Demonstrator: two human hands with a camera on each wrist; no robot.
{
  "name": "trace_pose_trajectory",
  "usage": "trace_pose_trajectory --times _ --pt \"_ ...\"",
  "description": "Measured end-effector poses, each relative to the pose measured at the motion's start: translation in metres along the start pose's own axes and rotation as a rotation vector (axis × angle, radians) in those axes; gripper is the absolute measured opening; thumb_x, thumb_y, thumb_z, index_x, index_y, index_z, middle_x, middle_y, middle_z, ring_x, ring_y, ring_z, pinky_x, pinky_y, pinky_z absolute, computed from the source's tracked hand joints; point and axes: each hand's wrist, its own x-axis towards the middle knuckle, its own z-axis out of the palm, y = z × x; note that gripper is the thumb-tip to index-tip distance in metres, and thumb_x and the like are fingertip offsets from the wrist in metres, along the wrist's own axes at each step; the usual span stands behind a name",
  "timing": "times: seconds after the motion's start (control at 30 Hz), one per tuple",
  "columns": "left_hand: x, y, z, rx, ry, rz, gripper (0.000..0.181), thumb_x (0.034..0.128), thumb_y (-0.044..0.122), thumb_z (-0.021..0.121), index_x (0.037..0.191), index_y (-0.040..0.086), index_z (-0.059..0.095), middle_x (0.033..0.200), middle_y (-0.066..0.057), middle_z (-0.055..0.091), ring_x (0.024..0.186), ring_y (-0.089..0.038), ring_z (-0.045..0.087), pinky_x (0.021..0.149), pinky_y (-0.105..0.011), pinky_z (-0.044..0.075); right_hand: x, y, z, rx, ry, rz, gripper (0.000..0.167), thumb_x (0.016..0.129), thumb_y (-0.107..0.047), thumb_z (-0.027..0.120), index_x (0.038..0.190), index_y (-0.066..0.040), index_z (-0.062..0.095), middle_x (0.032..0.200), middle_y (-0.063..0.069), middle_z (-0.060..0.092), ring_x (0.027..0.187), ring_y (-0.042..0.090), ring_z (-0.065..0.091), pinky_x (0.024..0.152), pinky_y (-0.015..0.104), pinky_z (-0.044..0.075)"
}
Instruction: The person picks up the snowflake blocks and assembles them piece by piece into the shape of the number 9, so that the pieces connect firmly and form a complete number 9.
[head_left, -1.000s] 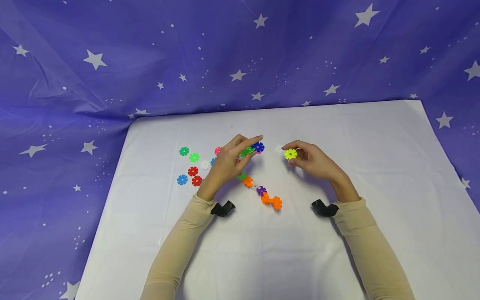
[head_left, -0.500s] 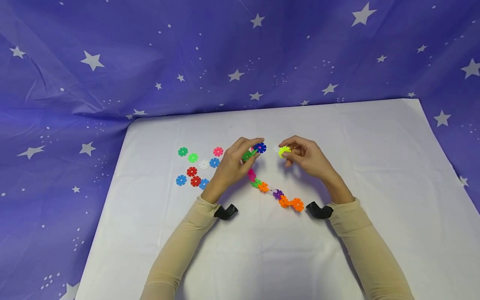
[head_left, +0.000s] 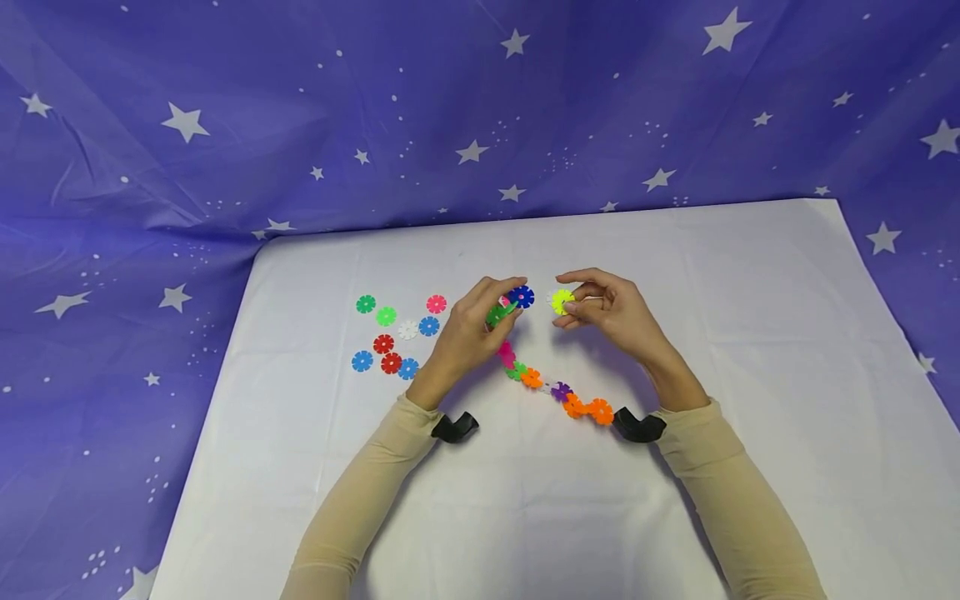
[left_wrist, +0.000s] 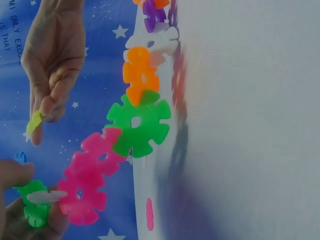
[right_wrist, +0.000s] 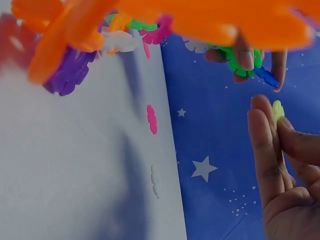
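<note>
My left hand (head_left: 472, 325) holds one end of a chain of interlocking snowflake discs, gripping it at a green disc (head_left: 498, 315). A dark blue disc (head_left: 522, 297) sticks out past its fingertips. From this hand the chain runs down and right through a pink disc (left_wrist: 82, 197), a white disc (left_wrist: 165, 34), a purple disc (head_left: 562, 392) and an orange disc (head_left: 600, 411) at its far end. Between thumb and fingers my right hand (head_left: 622, 317) pinches a yellow disc (head_left: 562, 302), facing the blue disc across a small gap.
Several loose discs lie left on the white table (head_left: 487, 517), among them a red disc (head_left: 391, 362) and a light blue disc (head_left: 362, 361). Behind the hands lie a pink disc (right_wrist: 152, 119) and a white disc (right_wrist: 155, 181). A starry purple cloth (head_left: 420, 108) hangs behind.
The left hand has shifted slightly right, and the chain's hanging end has swung right towards the right wrist. The right hand has brought the yellow disc left, closer to the blue disc.
</note>
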Motion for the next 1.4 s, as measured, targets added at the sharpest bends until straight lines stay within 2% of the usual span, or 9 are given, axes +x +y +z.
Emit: trace_pose_trajectory --times 0.13,0.23,0.43,0.6,0.77,1.03,1.17,1.27,1.4 --pt "0.000 0.001 0.002 0.006 -0.002 0.009 0.040 0.0924 0.009 0.066 0.131 0.008 0.057 0.109 -0.009 0.064 0.086 -0.019 0.061 0.072 -0.025 0.051 0.001 0.000 0.003 -0.029 0.012 0.003 0.031 0.095 -0.004 0.062 0.125 -0.002 0.060 0.095 0.017 0.057 0.080 0.036 0.073 0.077 0.034 0.059" --pt "0.000 0.001 0.002 0.012 0.001 0.013 0.039 0.0924 0.010 0.066 0.131 0.008 0.057 0.108 -0.009 0.064 0.082 -0.016 0.058 0.068 -0.024 0.049 0.001 0.001 0.005 -0.019 0.000 -0.010 0.030 0.095 -0.002 0.060 0.125 -0.001 0.059 0.096 0.016 0.053 0.078 0.038 0.072 0.076 0.038 0.059" --pt "0.000 0.002 0.003 0.017 -0.003 0.018 0.039 0.0923 0.010 0.066 0.130 0.008 0.057 0.106 -0.008 0.064 0.076 -0.014 0.054 0.063 -0.023 0.047 0.001 0.002 0.006 -0.014 -0.008 -0.004 0.029 0.096 -0.004 0.059 0.125 -0.001 0.060 0.097 0.015 0.073 0.087 0.035 0.072 0.087 0.027 0.055" --pt "-0.001 0.002 0.004 0.014 -0.004 0.025 0.039 0.0918 0.010 0.067 0.130 0.008 0.057 0.106 -0.009 0.064 0.077 -0.014 0.055 0.064 -0.023 0.048 0.000 -0.001 0.007 0.034 -0.025 -0.010 0.036 0.095 -0.006 0.063 0.130 0.002 0.058 0.097 0.010 0.075 0.090 0.025 0.073 0.088 0.029 0.055" --pt "0.000 0.003 0.004 0.025 0.002 0.037 0.039 0.0915 0.009 0.067 0.129 0.008 0.057 0.105 -0.009 0.064 0.078 -0.014 0.056 0.066 -0.023 0.048 0.000 -0.002 0.008 0.055 -0.028 -0.013 0.039 0.093 -0.003 0.064 0.129 0.009 0.056 0.094 0.007 0.075 0.089 0.023 0.073 0.087 0.029 0.056" --pt "-0.001 0.005 0.004 0.053 0.009 0.035 0.039 0.0908 0.010 0.069 0.128 0.008 0.059 0.104 -0.009 0.064 0.072 -0.014 0.055 0.058 -0.019 0.047 0.001 -0.002 0.011 0.067 -0.008 -0.014 0.038 0.092 -0.004 0.066 0.126 0.009 0.058 0.097 0.014 0.074 0.086 0.021 0.073 0.084 0.030 0.057" --pt "-0.001 0.006 0.004 0.067 0.012 0.036 0.040 0.0895 0.009 0.070 0.128 0.008 0.060 0.103 -0.008 0.063 0.069 -0.012 0.055 0.055 -0.018 0.046 0.002 -0.002 0.012 0.060 -0.011 -0.002 0.041 0.092 -0.005 0.066 0.128 0.012 0.055 0.094 0.007 0.075 0.083 0.020 0.073 0.083 0.029 0.057" --pt "0.000 0.006 0.003 0.066 0.014 0.035 0.041 0.0887 0.007 0.071 0.129 0.007 0.061 0.102 -0.008 0.063 0.069 -0.012 0.054 0.056 -0.018 0.045 0.002 -0.002 0.013 0.038 -0.004 0.010 0.039 0.093 -0.006 0.066 0.128 0.009 0.057 0.092 -0.001 0.074 0.079 0.018 0.071 0.081 0.028 0.057" --pt "-0.001 0.006 0.003 0.065 0.017 0.045 0.043 0.0888 0.008 0.071 0.130 0.007 0.060 0.102 -0.008 0.064 0.065 -0.012 0.052 0.055 -0.018 0.044 0.001 -0.001 0.013 -0.002 -0.004 0.027 0.038 0.094 -0.007 0.065 0.129 0.005 0.059 0.093 -0.002 0.073 0.077 0.019 0.069 0.080 0.026 0.056"
